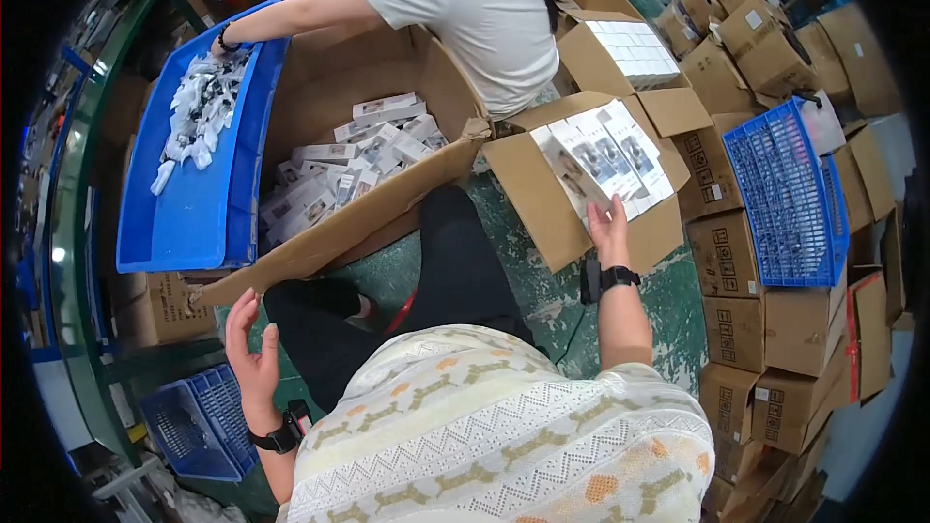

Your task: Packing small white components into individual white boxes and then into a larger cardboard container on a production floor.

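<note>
The white boxes (603, 147) at right are smooth, glossy card in a matt cardboard carton (535, 201). The left tray (184, 218) is smooth plastic; its bags (199, 116) are probably crinkled film. The painted floor (661, 324) looks worn, rough.

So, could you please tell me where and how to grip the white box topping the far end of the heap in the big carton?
Probably by its long sides, from above: the white box lies crosswise on the heap, upper face uncovered, and the big carton is open above.
</note>
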{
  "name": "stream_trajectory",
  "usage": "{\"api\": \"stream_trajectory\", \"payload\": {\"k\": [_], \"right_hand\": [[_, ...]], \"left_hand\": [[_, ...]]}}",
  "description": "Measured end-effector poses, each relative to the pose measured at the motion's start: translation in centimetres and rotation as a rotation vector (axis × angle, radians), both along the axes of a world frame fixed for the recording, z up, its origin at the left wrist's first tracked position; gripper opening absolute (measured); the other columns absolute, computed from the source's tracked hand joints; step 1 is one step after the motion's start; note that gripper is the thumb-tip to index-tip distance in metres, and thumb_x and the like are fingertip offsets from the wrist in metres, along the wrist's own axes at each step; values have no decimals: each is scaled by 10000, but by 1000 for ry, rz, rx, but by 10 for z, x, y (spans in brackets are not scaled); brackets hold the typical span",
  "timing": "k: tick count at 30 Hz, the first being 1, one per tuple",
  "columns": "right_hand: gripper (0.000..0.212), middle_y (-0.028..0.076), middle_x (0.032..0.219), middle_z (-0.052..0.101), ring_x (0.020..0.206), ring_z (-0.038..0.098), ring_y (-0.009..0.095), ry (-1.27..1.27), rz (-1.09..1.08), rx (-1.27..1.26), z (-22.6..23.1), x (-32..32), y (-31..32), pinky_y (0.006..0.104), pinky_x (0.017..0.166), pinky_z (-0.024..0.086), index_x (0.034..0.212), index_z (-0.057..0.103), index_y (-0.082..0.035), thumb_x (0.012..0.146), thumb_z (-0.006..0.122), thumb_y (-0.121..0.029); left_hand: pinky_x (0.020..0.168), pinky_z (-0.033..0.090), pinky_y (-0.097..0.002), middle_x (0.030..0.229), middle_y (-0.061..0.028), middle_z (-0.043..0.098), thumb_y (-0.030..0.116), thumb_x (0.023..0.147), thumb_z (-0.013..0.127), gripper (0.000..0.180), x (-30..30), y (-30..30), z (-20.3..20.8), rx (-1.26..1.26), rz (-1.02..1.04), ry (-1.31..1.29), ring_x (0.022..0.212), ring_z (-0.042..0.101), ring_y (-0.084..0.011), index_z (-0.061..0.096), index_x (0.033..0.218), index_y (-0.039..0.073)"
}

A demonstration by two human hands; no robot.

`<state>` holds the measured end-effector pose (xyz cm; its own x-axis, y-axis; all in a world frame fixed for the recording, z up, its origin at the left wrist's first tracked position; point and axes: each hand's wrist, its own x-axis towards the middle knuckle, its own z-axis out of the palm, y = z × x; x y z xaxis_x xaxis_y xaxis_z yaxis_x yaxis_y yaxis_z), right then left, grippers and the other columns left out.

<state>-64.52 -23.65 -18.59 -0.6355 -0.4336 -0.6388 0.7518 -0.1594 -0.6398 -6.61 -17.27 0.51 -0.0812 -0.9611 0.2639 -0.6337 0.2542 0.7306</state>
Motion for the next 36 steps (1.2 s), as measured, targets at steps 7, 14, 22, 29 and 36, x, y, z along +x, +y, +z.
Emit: {"api": "stream_trajectory", "payload": {"k": [7, 14, 22, 29, 36], "right_hand": [[552, 141, 982, 513, 845, 545, 239, 1205, 458, 343, -103, -43, -9, 312, 784, 492, 1218, 407, 24, 827, 657, -273], [512, 191, 1056, 544, 887, 556, 239, 1246, 698, 525, -38, -47, 7, 333, 767, 462, 1217, 394, 84, 813, 608, -145], [418, 109, 1234, 506, 1105, 494, 214, 901, 662, -398, 189, 46, -121, 332, 972, 398, 1268, 430, 29, 893, 522, -131], [335, 88, 1138, 577, 1030, 533, 149, 1584, 1715, -359, 226, 271, -282, 264, 879, 415, 1149, 556, -12, 842, 603, -138], [597, 161, 1058, 629, 952, 598, 274, 1903, 2628, -233, 7, 448, -364, 348, 829, 470, 1135, 573, 0, 651, 751, -300]], "left_hand": [[956, 404, -328, 1247, -127, 510, 32, 848, 550, 301, -2, 2, 8, 48, 58, -63, 1139, 509, -227, 527, 1147, 19], [925, 426, -327, 1209, -140, 539, 31, 811, 592, 294, 24, 16, -5, 124, 218, -53, 1114, 526, -247, 549, 1102, 15], [961, 406, -386, 1361, -190, 372, 202, 763, 687, 551, 53, 34, -60, 455, 247, -301, 1168, 466, -363, 453, 1245, 76], [998, 379, -416, 1436, -274, 159, 331, 699, 745, 957, 70, 42, -121, 903, 318, -142, 1225, 381, -433, 152, 1429, 147], [981, 380, -440, 1442, -273, 157, 365, 682, 759, 1054, 86, 25, -120, 1081, 294, -18, 1239, 342, -453, 63, 1442, 144]]}}
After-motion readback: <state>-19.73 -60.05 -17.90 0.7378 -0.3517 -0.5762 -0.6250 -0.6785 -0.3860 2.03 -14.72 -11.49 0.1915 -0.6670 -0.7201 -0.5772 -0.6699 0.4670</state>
